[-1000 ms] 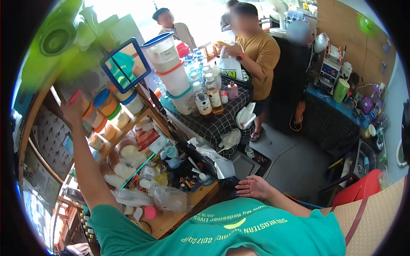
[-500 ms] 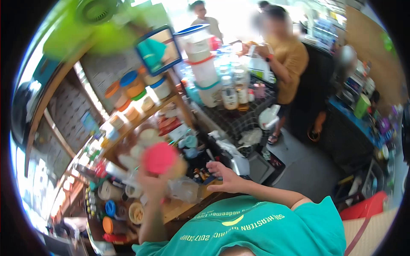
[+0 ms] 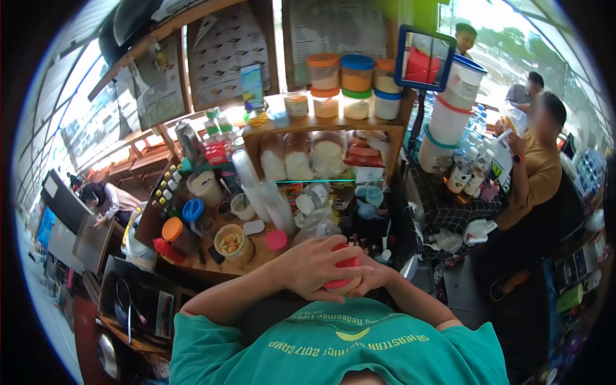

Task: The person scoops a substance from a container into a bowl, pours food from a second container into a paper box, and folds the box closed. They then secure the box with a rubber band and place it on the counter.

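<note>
A small jar with a pinkish-red lid (image 3: 346,264) is between my two hands, close in front of my chest. My left hand (image 3: 312,268) lies over the lid with its fingers bent round it. Around the jar's far side wraps my right hand (image 3: 373,273). Most of the jar's body is covered by the fingers, so its contents do not show. Just beyond my left hand is another pink-lidded container (image 3: 276,240) on the wooden counter. A crumpled clear plastic bag (image 3: 316,226) sits beside it.
Stacked clear cups (image 3: 260,196), an open tub of pale pieces (image 3: 231,242) and an orange-lidded jar (image 3: 176,232) crowd the counter. Lidded tubs (image 3: 357,74) line the shelf (image 3: 308,127). Bottles (image 3: 461,173) stand right, near a seated person (image 3: 540,167).
The view has swung left toward the counter. Earlier my left hand held the jar alone and my right hand was open, apart from it; now both hands are on the jar.
</note>
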The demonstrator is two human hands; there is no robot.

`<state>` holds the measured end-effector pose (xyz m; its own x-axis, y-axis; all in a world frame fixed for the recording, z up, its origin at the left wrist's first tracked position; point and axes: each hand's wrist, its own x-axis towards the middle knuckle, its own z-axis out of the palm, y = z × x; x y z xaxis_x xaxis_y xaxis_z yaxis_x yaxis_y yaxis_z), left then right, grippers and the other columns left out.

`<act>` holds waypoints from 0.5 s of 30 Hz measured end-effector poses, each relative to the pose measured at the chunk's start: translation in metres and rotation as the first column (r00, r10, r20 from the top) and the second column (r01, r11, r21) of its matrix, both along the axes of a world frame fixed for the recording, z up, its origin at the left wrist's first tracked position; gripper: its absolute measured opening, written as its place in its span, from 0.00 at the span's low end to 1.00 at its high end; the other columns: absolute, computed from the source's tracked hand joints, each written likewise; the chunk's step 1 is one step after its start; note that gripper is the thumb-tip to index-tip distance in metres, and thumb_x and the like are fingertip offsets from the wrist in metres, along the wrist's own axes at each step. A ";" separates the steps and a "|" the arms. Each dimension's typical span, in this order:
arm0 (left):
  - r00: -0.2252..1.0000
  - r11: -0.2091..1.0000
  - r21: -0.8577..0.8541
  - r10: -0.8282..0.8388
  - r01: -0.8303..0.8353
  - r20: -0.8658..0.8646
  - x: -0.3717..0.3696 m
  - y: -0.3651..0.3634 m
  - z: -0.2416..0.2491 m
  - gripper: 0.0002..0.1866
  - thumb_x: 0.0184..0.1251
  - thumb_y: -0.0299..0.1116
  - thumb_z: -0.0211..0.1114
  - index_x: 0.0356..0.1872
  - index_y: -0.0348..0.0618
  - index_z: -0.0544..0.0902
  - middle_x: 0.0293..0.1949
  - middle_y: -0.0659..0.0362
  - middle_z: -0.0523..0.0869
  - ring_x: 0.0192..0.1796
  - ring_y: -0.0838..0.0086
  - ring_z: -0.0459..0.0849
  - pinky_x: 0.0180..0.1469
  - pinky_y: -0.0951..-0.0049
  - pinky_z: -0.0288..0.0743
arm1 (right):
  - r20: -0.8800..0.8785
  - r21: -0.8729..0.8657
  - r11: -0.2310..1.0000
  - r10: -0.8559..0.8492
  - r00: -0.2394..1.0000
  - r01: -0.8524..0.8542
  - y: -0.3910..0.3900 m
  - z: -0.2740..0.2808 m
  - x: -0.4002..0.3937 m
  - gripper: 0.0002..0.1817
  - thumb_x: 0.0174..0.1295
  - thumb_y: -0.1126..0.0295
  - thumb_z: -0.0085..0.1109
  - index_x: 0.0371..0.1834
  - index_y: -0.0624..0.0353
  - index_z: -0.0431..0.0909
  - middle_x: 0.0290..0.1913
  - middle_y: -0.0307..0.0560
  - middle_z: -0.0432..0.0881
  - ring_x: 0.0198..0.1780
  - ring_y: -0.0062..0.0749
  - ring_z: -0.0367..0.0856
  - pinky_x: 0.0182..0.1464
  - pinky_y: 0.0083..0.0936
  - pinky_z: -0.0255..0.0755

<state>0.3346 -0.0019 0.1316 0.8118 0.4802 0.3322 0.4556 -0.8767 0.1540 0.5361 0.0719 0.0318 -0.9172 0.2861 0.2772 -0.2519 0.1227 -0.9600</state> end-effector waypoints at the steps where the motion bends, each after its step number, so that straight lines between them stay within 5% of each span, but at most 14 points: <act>1: 0.999 0.998 0.046 0.041 -0.042 0.023 -0.005 0.001 -0.008 0.35 0.55 0.51 0.75 0.65 0.53 0.79 0.63 0.52 0.76 0.57 0.53 0.77 0.54 0.53 0.81 | -0.045 0.078 0.996 -0.032 0.998 0.035 0.002 0.000 -0.007 0.47 0.38 0.65 0.80 0.68 0.57 0.70 0.61 0.46 0.78 0.63 0.35 0.80 0.66 0.35 0.75; 3: 0.995 0.992 0.091 0.085 -0.089 0.051 -0.009 -0.001 -0.017 0.31 0.57 0.49 0.74 0.63 0.52 0.80 0.61 0.52 0.77 0.56 0.53 0.77 0.53 0.52 0.81 | 0.024 0.091 0.989 -0.116 0.993 0.114 0.006 -0.014 -0.020 0.48 0.38 0.65 0.81 0.68 0.57 0.70 0.61 0.46 0.79 0.63 0.35 0.80 0.66 0.34 0.75; 5: 0.903 0.901 0.072 0.423 -0.428 0.074 -0.008 -0.006 -0.026 0.25 0.60 0.44 0.70 0.59 0.49 0.81 0.57 0.52 0.78 0.56 0.52 0.78 0.53 0.52 0.81 | 0.089 0.109 0.974 -0.208 0.974 0.198 0.004 -0.026 -0.027 0.48 0.38 0.65 0.82 0.68 0.57 0.69 0.61 0.47 0.79 0.63 0.35 0.80 0.66 0.34 0.74; 6: 0.902 0.900 0.069 0.425 -0.430 0.075 -0.004 -0.007 -0.033 0.25 0.60 0.44 0.70 0.59 0.49 0.81 0.57 0.52 0.78 0.56 0.52 0.78 0.53 0.52 0.81 | 0.123 0.171 0.924 -0.365 0.923 0.342 -0.001 -0.028 -0.030 0.49 0.38 0.64 0.82 0.68 0.57 0.69 0.61 0.48 0.80 0.63 0.35 0.80 0.66 0.34 0.74; 8: 0.701 0.713 -0.004 0.689 -0.701 0.184 0.009 -0.006 -0.047 0.24 0.62 0.44 0.69 0.57 0.46 0.81 0.56 0.51 0.79 0.54 0.51 0.79 0.52 0.51 0.81 | 0.145 0.241 0.848 -0.513 0.846 0.473 -0.007 -0.038 -0.036 0.49 0.38 0.63 0.83 0.69 0.58 0.69 0.61 0.48 0.80 0.63 0.34 0.80 0.66 0.34 0.74; 11: 0.643 0.667 -0.055 0.734 -0.743 0.220 0.017 0.002 -0.060 0.24 0.63 0.44 0.69 0.57 0.45 0.80 0.55 0.50 0.79 0.52 0.49 0.79 0.50 0.52 0.81 | 0.090 0.316 0.709 -0.684 0.724 0.630 -0.009 -0.057 -0.042 0.48 0.40 0.62 0.83 0.68 0.58 0.69 0.61 0.50 0.80 0.64 0.36 0.80 0.65 0.34 0.74; 14: 0.771 0.798 -0.057 0.596 -0.600 0.226 0.012 0.008 -0.055 0.23 0.63 0.44 0.68 0.57 0.45 0.80 0.54 0.51 0.78 0.50 0.50 0.78 0.48 0.53 0.80 | 0.073 0.263 0.751 -0.641 0.764 0.605 0.002 -0.061 -0.023 0.48 0.41 0.59 0.82 0.68 0.58 0.69 0.60 0.49 0.81 0.64 0.38 0.81 0.64 0.35 0.75; 15: 0.771 0.799 -0.058 0.594 -0.598 0.229 0.007 0.011 -0.054 0.23 0.63 0.44 0.68 0.57 0.45 0.80 0.54 0.51 0.78 0.50 0.50 0.78 0.48 0.53 0.80 | 0.089 0.203 0.854 -0.502 0.860 0.478 0.009 -0.062 -0.012 0.50 0.41 0.58 0.82 0.71 0.57 0.67 0.63 0.49 0.79 0.66 0.41 0.80 0.66 0.36 0.74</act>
